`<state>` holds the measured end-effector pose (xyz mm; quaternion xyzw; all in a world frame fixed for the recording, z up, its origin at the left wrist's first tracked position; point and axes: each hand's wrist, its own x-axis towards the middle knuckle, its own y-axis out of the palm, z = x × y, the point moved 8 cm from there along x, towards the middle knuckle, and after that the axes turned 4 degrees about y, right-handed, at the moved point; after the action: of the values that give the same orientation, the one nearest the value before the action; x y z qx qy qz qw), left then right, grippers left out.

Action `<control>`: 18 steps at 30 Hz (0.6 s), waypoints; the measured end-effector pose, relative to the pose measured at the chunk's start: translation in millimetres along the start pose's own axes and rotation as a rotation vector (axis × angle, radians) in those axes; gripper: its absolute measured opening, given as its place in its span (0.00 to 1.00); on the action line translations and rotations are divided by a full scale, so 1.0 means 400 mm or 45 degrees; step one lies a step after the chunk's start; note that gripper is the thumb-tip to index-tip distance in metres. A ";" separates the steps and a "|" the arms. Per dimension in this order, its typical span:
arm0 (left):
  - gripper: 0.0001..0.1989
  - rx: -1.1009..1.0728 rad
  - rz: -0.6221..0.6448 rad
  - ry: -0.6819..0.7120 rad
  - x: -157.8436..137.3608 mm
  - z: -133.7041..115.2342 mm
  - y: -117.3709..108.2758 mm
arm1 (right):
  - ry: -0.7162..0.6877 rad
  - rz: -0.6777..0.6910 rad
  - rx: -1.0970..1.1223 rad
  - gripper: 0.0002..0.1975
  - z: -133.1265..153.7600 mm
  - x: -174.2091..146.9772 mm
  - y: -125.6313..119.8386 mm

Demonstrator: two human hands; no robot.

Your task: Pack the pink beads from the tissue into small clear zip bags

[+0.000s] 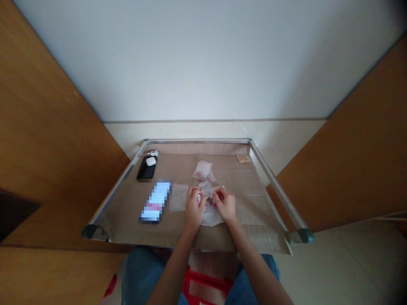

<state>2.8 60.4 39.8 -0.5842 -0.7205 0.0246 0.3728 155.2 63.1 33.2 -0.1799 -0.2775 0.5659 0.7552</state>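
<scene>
Holds clear bag (212, 219) with pink pieces (212, 203) below frame centre | pinches its edges with left hand (194, 207) and right hand (227, 205), curled nearly closed | looks partway done, with filled bag (202, 169) farther up frame and flat bag (178, 198), seemingly unfilled, left of centre

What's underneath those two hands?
Partly under and between the left hand and right hand is a see-through bag, with small pinkish-red pieces. I can't tell whether they're inside it. The hands cover the rest.
</scene>
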 end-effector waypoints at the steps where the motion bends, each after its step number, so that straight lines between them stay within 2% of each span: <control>1: 0.04 -0.002 -0.024 -0.008 0.001 0.002 -0.005 | 0.015 -0.010 0.001 0.12 -0.002 0.000 -0.001; 5: 0.04 -0.009 -0.088 -0.029 0.001 0.005 -0.015 | 0.030 -0.048 0.023 0.13 -0.011 -0.002 0.000; 8: 0.05 -0.010 -0.063 -0.049 -0.001 0.006 -0.009 | -0.020 -0.054 0.020 0.14 -0.007 -0.005 0.002; 14: 0.06 0.020 -0.020 -0.059 -0.006 0.000 -0.005 | -0.228 0.104 -0.109 0.10 0.045 -0.016 0.019; 18: 0.06 0.089 -0.023 -0.034 -0.009 -0.008 -0.010 | -0.183 0.163 -0.213 0.13 0.051 -0.025 0.028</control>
<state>1.3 55.0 42.2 -0.5640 -0.7294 0.0541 0.3834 131.9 56.1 40.3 -0.2186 -0.3653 0.5993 0.6780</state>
